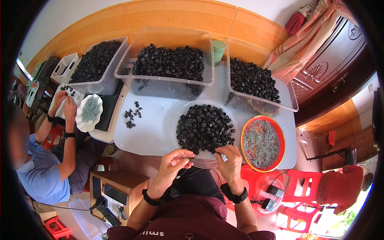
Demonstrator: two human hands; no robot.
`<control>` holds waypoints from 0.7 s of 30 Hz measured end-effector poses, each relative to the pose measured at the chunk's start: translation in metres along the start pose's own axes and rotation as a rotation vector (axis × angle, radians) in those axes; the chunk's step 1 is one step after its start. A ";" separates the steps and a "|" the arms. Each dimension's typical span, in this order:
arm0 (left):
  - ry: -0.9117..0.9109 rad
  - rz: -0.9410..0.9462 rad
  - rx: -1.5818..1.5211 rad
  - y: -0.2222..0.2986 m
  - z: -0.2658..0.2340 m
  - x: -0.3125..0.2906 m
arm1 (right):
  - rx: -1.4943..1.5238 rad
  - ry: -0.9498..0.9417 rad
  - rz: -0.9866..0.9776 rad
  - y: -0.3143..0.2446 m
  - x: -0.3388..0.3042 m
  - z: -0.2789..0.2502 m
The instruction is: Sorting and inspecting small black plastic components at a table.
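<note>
My left hand [175, 163] is closed in a pinch at the near rim of a round clear tray [176, 130], with a small black plastic part [191, 158] at its fingertips. Across from it, my right hand [231, 161] pinches at the near edge of the heaped black plastic caps [205, 127]; a dark part shows at its fingertips, and something small and whitish shows by its palm. To the right of the tray, a red bowl with a yellow rim [283, 138] is full of thin silvery metal pieces [262, 143].
Three clear bins [168, 85] [262, 102] [100, 85] of black parts line the back. Loose black parts [130, 116] lie on the white table [152, 140]. At left, a co-worker [50, 168] handles parts beside a white dish [83, 125]. Red stools [304, 184] stand right.
</note>
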State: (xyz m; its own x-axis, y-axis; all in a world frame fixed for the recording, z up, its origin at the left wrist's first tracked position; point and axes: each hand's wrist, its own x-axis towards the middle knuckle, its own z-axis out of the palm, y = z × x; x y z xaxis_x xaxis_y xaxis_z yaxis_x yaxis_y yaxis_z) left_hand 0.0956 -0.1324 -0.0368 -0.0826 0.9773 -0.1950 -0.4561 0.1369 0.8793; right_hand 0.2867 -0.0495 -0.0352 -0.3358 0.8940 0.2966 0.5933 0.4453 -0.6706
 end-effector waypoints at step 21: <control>-0.148 -0.183 -0.322 -0.014 0.013 0.002 | 0.418 -0.044 0.029 -0.053 -0.017 -0.003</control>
State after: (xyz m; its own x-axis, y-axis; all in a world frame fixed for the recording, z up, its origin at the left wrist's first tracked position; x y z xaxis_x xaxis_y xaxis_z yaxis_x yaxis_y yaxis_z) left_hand 0.1136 -0.1299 -0.0438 0.1436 0.9574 -0.2507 -0.7077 0.2764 0.6502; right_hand 0.2633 -0.0878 -0.0027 -0.3598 0.8988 0.2504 0.2578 0.3537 -0.8991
